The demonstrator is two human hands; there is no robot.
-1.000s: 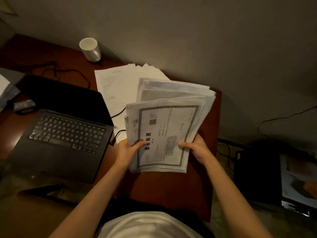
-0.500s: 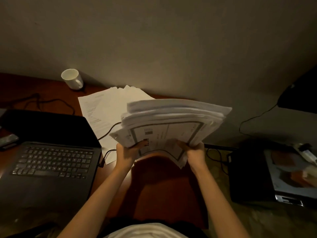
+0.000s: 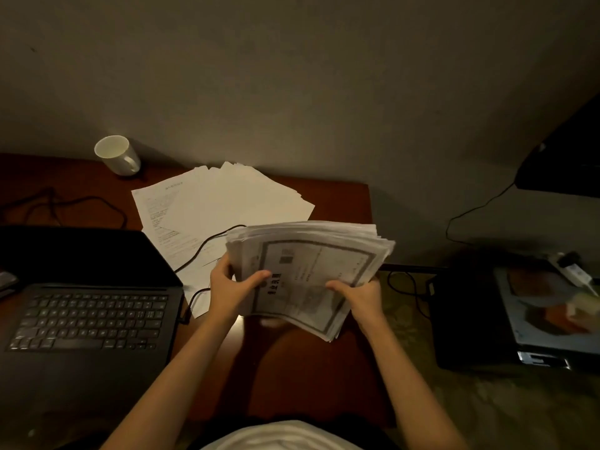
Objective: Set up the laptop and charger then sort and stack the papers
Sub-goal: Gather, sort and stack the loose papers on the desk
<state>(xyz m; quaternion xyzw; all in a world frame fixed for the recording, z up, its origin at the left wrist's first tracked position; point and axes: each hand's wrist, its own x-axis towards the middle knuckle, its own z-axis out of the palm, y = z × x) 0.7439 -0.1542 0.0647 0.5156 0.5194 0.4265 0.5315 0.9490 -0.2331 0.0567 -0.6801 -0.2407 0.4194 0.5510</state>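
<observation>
Both hands grip the stack (image 3: 311,271) in the air right of the laptop (image 3: 87,319); left hand (image 3: 232,287) pinches its near-left edge, right hand (image 3: 360,295) its near-right; sheets look fanned, so a loose grip could probably spill them onto the cable (image 3: 207,245) and loose papers (image 3: 220,203) behind.

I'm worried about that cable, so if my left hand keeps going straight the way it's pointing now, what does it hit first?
Probably not the cable. The left hand points right, into the paper stack it grips, with the right hand beyond, though depth is unclear.
</observation>
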